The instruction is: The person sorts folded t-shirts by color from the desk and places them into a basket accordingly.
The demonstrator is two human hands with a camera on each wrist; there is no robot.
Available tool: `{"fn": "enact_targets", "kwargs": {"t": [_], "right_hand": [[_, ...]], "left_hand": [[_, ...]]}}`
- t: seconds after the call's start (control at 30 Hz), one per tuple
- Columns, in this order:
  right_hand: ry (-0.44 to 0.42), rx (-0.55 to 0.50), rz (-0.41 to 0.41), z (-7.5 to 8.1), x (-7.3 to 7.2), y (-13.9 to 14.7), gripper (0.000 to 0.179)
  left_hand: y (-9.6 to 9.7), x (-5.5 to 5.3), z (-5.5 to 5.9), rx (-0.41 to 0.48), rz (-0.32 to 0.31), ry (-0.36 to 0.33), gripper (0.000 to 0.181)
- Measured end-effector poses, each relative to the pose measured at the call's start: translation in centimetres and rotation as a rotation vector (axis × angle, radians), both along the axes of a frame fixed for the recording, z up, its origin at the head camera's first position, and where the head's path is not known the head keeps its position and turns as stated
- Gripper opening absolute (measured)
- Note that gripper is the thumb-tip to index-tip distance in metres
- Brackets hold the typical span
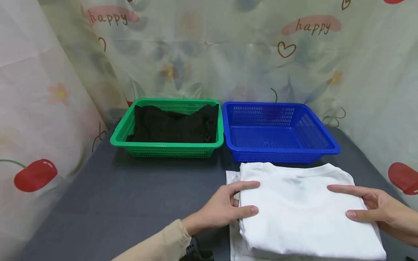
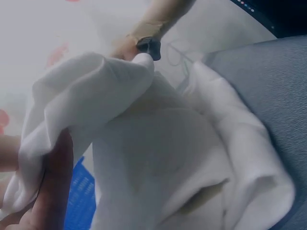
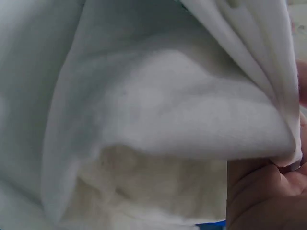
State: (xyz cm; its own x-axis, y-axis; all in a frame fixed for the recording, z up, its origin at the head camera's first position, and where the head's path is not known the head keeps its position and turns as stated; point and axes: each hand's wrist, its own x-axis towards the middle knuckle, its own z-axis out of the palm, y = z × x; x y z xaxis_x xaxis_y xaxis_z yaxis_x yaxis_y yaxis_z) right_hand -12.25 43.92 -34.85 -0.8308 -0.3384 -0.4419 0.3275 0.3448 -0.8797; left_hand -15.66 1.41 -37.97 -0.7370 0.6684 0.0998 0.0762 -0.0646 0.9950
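A folded white T-shirt [image 1: 300,217], its neckline toward the back, is held between both hands at the front right. My left hand [image 1: 223,206] grips its left edge, thumb and index finger on top and the other fingers tucked beneath. At the right edge my right hand [image 1: 375,208] pinches the shirt the same way. Another layer of white cloth [image 1: 232,177] shows under the left side. Both wrist views look at the underside: loose white folds [image 2: 158,153] hang by the left fingers, and a raised fold [image 3: 192,105] meets the right hand.
Behind the shirt stands a blue plastic basket [image 1: 284,150] with bare floor showing. A green basket [image 1: 169,145] beside it holds folded black clothing [image 1: 176,125]. Both are on a dark grey table [image 1: 140,195], with printed curtains [image 1: 209,65] around it.
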Motion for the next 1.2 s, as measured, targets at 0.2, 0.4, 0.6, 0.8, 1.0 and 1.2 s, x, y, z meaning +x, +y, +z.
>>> {"fn": "enact_targets", "kwargs": {"t": [0.2,0.4,0.6,0.8,1.0,1.2], "right_hand": [[0.051,-0.062,0.038,1.7,-0.4,-0.7,0.057],[0.062,0.012,0.031,1.8,-0.3,-0.7,0.053],[0.078,0.222,0.076,0.7,-0.4,-0.5,0.042],[0.214,0.247,0.207,-0.9,-0.5,0.5,0.037],[0.073,0.259,0.156,-1.6,-0.2,0.8,0.049],[-0.077,0.074,0.115,-2.8,-0.2,0.7,0.051]], "left_hand": [[-0.6,-0.5,0.8,0.001,0.004,-0.011,0.054],[-0.2,-0.6,0.2,-0.008,-0.012,-0.020,0.054],[0.3,-0.4,-1.0,-0.059,-0.013,-0.018,0.053],[0.3,-0.6,-2.2,-0.173,-0.015,0.029,0.052],[0.2,-1.0,-2.7,-0.197,-0.037,0.068,0.052],[0.7,-1.1,-3.1,-0.196,-0.038,0.058,0.051]]}}
